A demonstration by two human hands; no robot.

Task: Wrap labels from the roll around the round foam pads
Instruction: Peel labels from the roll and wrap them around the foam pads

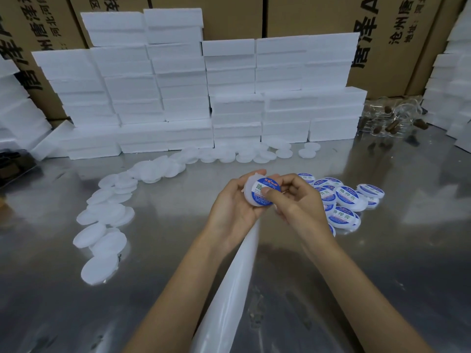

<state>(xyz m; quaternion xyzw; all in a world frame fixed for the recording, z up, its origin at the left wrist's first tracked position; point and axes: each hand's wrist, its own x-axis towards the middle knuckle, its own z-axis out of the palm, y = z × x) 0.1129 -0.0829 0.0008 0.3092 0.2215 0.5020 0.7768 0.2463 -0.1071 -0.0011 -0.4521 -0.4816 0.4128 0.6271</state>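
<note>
My left hand cups a round white foam pad above the middle of the metal table. A blue and white round label lies on the pad's face. My right hand pinches the pad's edge, its thumb pressing on the label. A white backing strip of the label roll hangs from under my hands down toward me. The roll itself is out of view.
Several bare foam pads trail along the left and back of the table. Labelled pads are piled to the right of my hands. Stacked white foam blocks stand at the back before cardboard boxes. Clear plastic parts lie back right.
</note>
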